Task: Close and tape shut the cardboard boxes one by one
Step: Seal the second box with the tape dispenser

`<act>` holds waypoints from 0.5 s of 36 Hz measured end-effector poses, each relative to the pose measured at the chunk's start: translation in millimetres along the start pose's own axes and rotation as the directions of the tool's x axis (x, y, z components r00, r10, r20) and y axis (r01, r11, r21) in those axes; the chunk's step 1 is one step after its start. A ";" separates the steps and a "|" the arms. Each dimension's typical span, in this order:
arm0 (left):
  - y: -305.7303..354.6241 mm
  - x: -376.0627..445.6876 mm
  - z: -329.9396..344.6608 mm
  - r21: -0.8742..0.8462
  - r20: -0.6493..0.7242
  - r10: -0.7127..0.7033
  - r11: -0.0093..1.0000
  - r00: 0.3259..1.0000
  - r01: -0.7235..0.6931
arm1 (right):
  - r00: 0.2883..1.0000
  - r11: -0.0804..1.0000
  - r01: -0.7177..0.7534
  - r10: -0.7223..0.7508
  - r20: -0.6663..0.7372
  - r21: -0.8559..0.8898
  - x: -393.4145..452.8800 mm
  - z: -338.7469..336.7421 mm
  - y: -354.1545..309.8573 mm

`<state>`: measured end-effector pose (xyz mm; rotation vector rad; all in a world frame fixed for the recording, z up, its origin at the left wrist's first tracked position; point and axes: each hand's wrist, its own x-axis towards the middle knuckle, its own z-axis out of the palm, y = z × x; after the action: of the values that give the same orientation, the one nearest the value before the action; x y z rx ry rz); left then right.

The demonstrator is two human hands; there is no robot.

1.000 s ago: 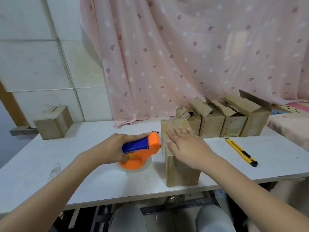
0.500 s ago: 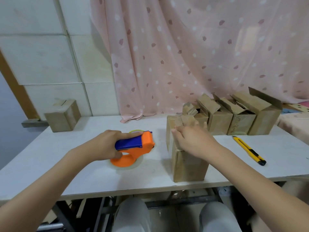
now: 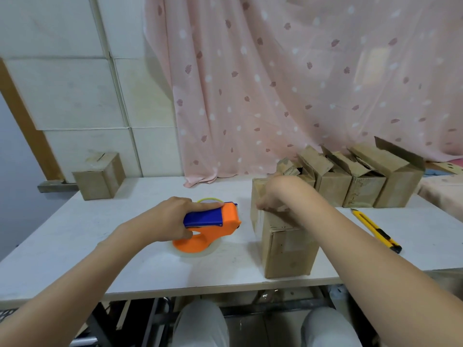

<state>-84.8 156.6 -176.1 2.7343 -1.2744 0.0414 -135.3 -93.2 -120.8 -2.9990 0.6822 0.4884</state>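
The left hand (image 3: 170, 219) curls round the blue handle of the orange tape gun (image 3: 211, 227), which rests on the white counter (image 3: 100, 236) with its clear roll flat beneath it. At about three o'clock from the gun, well within reach, stands the box (image 3: 285, 244) being worked on, upright near the counter's front edge. The right hand (image 3: 278, 194) lies over its top, fingers bent down at the left edge; the wrist hides the fingertips, so I cannot tell whether that grip pinches a flap or merely presses it. The box top itself is mostly covered by the arm. At one o'clock from it, a row of open boxes (image 3: 363, 186) stands by the pink curtain (image 3: 288, 83), flaps up, their insides out of sight. A yellow knife (image 3: 375, 230) lies at three o'clock. Far off at ten o'clock sits a lone box (image 3: 100, 177), its top blurred.
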 end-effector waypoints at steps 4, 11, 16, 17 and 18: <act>-1.6 0.5 1.9 -0.026 0.010 0.004 1.000 1.000 -0.004 | 0.996 0.996 0.071 -0.074 0.055 0.059 -20.2 -13.5 16.7; 5.7 -2.3 6.6 -0.174 0.001 0.009 0.985 1.000 -0.009 | 0.997 0.916 0.034 -0.059 0.050 0.400 -28.8 -17.0 49.4; 8.3 -4.2 7.8 -0.184 -0.023 0.014 0.983 1.000 -0.018 | 0.986 0.724 -0.011 -0.105 0.126 0.690 -17.5 -4.9 78.8; 8.8 -3.5 8.0 -0.180 -0.026 0.019 0.983 0.999 -0.024 | 0.985 0.687 -0.013 -0.116 0.127 0.727 -15.3 -1.0 84.7; 9.4 -2.4 8.0 -0.173 -0.029 0.024 0.984 0.999 -0.029 | 0.982 0.656 -0.014 -0.134 0.135 0.755 -15.7 3.1 89.6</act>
<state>-93.7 151.5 -183.3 2.5618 -1.2441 -0.0290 -187.8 -167.3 -115.1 -2.1388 0.5732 0.3409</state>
